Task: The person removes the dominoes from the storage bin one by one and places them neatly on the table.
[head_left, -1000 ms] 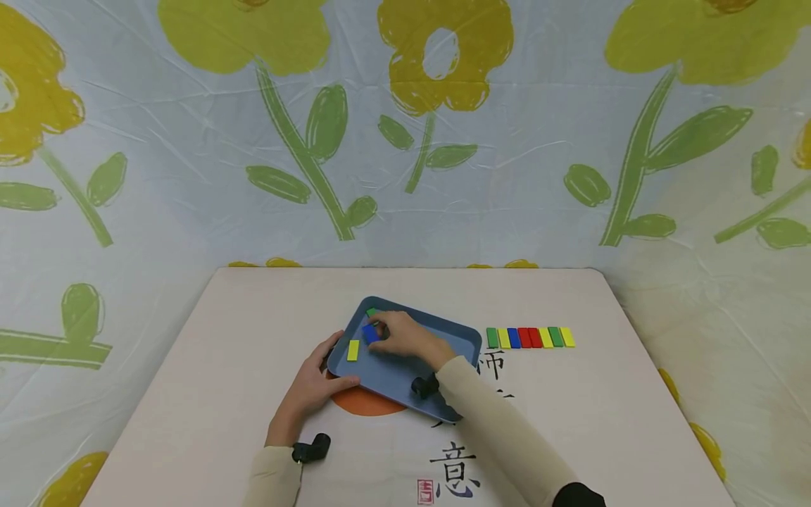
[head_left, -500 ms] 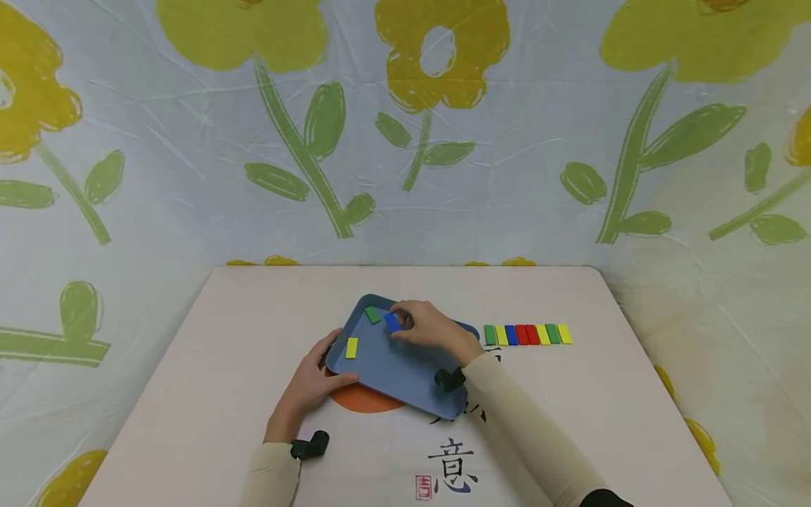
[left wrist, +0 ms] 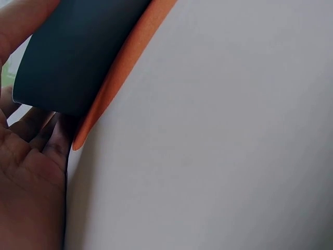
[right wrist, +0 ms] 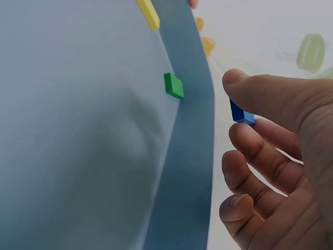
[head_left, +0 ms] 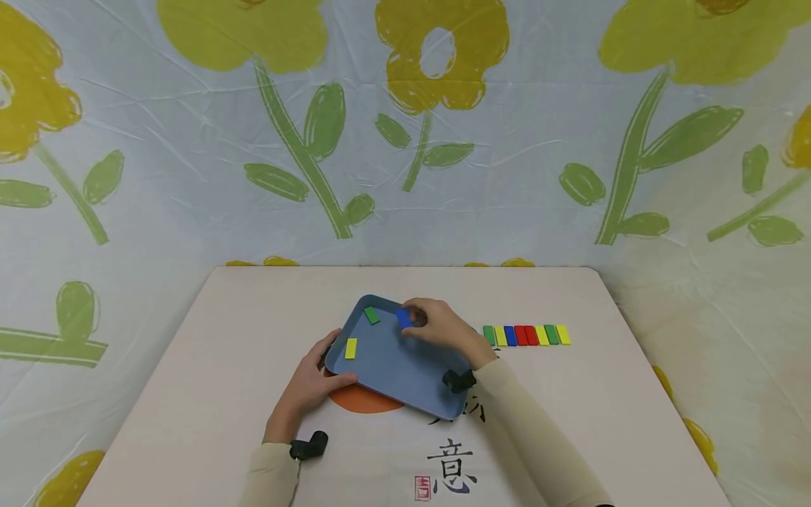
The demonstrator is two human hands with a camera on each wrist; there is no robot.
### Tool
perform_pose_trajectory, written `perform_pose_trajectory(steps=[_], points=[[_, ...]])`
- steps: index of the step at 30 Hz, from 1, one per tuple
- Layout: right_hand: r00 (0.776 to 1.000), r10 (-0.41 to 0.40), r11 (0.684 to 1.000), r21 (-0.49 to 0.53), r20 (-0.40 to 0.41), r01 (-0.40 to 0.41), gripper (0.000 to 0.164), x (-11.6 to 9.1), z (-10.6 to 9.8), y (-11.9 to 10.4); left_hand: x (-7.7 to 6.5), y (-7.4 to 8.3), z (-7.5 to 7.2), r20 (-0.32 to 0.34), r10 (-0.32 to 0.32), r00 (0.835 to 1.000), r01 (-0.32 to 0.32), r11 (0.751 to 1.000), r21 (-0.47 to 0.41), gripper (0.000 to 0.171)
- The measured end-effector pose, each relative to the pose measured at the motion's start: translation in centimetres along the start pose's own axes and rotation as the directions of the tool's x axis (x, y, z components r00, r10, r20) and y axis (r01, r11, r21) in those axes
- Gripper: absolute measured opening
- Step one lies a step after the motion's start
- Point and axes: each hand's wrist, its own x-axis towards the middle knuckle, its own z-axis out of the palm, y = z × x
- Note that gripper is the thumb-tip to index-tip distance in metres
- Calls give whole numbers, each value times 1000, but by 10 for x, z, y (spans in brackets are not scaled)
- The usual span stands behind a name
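Note:
A blue rectangular block (head_left: 403,319) is pinched between the thumb and fingers of my right hand (head_left: 438,325), over the far side of the blue-grey tray (head_left: 405,380). In the right wrist view the same blue block (right wrist: 241,114) shows its end below the thumb. My left hand (head_left: 310,387) holds the tray's left end, thumb along the near rim and fingers round the outside. The left wrist view has the tray's dark outer wall (left wrist: 78,57) between thumb and fingers. Inside the tray lie a green block (head_left: 372,315) near the far corner and a yellow block (head_left: 351,348) near the left end.
Right of the tray, a row of several green, yellow, blue and red blocks (head_left: 526,335) lies side by side on the white table (head_left: 570,422). An orange printed circle (head_left: 366,400) and black characters (head_left: 452,465) mark the cloth. A flower-printed curtain (head_left: 481,211) surrounds the table.
My right hand has lifted the blue block from beside the green one and carried it to the right, uncovering the green block. My left hand stays on the tray.

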Motion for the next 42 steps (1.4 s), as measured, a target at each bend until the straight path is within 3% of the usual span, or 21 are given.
perform_pose_trajectory(steps=[15, 27, 42], points=[[989, 105, 994, 35, -102, -102, 50, -34, -33, 22, -2, 4, -1, -2, 3, 1000, -3, 1000, -3, 100], [975, 140, 988, -43, -174, -150, 51, -87, -71, 63, -1, 4, 0, 1, -17, 1000, 17, 1000, -12, 100], [931, 312, 937, -103, -187, -335, 50, -144, -111, 109, 0, 1, 0, 1, -19, 1000, 19, 1000, -24, 99]])
